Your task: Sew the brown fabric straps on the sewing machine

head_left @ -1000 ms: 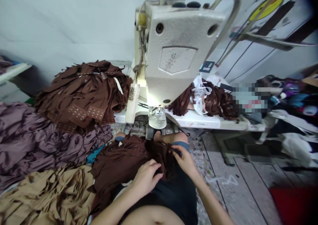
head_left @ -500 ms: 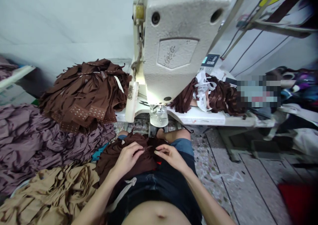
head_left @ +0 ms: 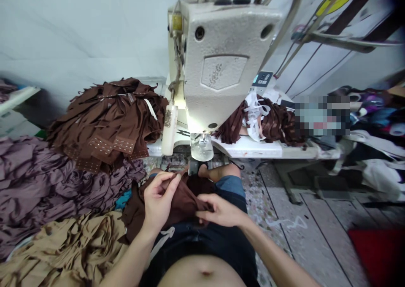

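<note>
A dark brown fabric piece [head_left: 186, 198] lies bunched on my lap, over dark shorts. My left hand [head_left: 158, 200] is raised, its fingers pinched on the upper edge of that fabric. My right hand [head_left: 220, 211] pinches the fabric's lower right edge, close to my thigh. Straight ahead stands a white sewing machine [head_left: 221, 59], with its lit needle area [head_left: 202, 145] just above my knees.
A stack of brown pieces with hook strips [head_left: 107, 118] sits left of the machine. Mauve cloth [head_left: 47, 185] and tan cloth [head_left: 63, 249] are heaped at the left. More brown pieces with white strips [head_left: 262, 122] lie on the table's right part. A red object [head_left: 379, 253] sits on the floor.
Both hands have gathered the brown fabric. The left hand rose and lifted its edge, while the right hand slid down and pinched the lower edge.
</note>
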The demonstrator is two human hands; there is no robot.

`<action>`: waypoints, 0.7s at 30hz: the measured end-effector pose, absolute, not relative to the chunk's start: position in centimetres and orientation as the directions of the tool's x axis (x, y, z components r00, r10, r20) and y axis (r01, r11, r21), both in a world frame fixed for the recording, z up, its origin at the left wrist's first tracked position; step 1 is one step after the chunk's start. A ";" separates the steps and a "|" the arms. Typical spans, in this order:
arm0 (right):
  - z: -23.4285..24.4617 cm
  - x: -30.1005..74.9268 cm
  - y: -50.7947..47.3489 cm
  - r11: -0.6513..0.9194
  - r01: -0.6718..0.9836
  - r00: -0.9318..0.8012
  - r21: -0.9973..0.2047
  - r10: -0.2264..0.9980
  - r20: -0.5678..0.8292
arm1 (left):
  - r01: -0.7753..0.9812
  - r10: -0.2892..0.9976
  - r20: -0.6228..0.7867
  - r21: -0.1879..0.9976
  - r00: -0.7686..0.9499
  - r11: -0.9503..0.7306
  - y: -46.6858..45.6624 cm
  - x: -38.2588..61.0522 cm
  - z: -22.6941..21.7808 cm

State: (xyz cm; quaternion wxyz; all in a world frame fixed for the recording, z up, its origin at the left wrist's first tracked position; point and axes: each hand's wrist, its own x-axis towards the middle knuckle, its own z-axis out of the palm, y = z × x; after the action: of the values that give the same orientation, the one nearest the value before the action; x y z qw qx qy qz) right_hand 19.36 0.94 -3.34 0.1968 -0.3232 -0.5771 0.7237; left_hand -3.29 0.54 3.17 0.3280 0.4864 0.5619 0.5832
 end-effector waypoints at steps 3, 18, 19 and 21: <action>-2.0 23.7 2.2 -0.280 0.107 -0.626 -0.954 0.726 -0.284 | 0.164 0.930 0.130 0.984 -0.344 -0.077 0.6 -3.4 1.4; -2.2 27.1 2.9 -0.428 0.062 -0.694 -0.902 0.630 -0.347 | 0.432 0.958 0.173 0.864 0.229 -0.259 -0.5 -0.6 -3.2; -1.8 26.8 2.9 -0.400 0.063 -0.728 -0.914 0.609 -0.316 | 0.370 0.928 0.136 0.889 0.347 -0.269 -0.5 0.0 -2.7; -1.3 26.3 3.0 -0.334 0.075 -0.749 -0.940 0.603 -0.274 | 0.222 0.862 0.059 0.955 0.503 -0.195 -0.4 1.0 -2.2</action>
State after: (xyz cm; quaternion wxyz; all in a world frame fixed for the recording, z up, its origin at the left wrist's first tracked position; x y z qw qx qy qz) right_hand 26.33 3.02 -1.35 0.1744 -0.3082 -0.5501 0.7563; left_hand 0.98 -0.37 -2.17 0.5043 0.7050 0.3847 0.3173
